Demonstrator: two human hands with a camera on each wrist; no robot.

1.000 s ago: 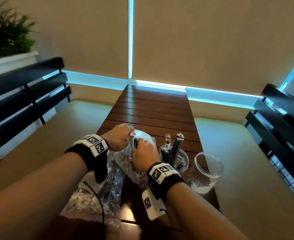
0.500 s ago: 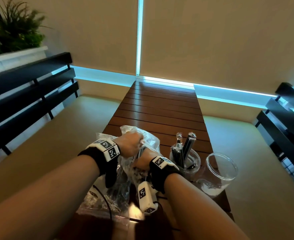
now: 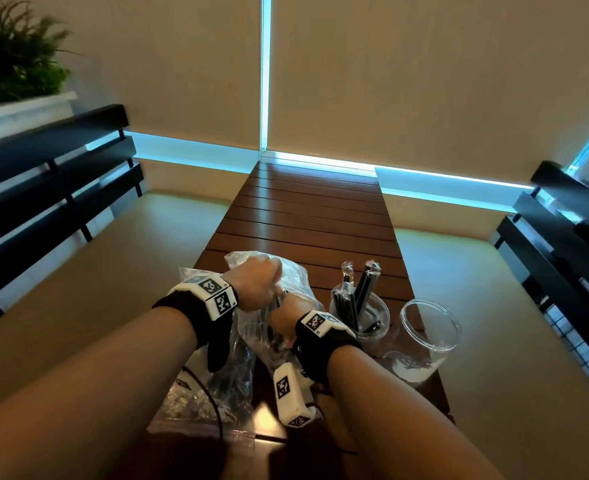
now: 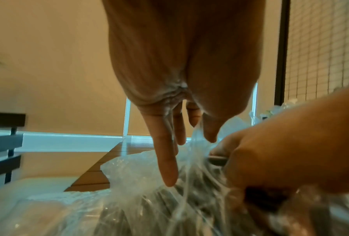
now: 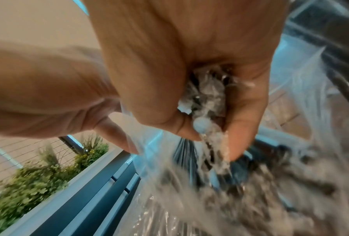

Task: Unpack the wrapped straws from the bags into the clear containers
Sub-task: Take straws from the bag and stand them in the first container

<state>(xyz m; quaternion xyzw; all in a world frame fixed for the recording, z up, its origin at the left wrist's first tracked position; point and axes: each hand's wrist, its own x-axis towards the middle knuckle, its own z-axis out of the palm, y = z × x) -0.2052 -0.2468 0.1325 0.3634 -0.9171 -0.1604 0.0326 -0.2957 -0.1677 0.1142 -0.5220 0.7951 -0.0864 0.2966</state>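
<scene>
A clear plastic bag (image 3: 298, 271) of black wrapped straws stands on the wooden table (image 3: 314, 216). My left hand (image 3: 272, 282) pinches the bag's upper edge and holds the film up (image 4: 195, 134). My right hand (image 3: 282, 313) is inside the bag's mouth, its fingers curled round a bundle of wrapped straws (image 5: 206, 99). To the right, a clear container (image 3: 372, 317) holds several black straws upright. Next to it stands a second clear container (image 3: 428, 327) with no straws in it.
Another clear bag (image 3: 199, 403) lies flat at the table's near left corner. Black slatted benches (image 3: 54, 174) flank the table on both sides, with a planter (image 3: 12, 64) at the far left. The blinds close off the far end.
Both hands stay at the bag. The right hand has dug lower into its mouth and turned wrist-down, while the left keeps the edge lifted. The head view has shifted slightly.
</scene>
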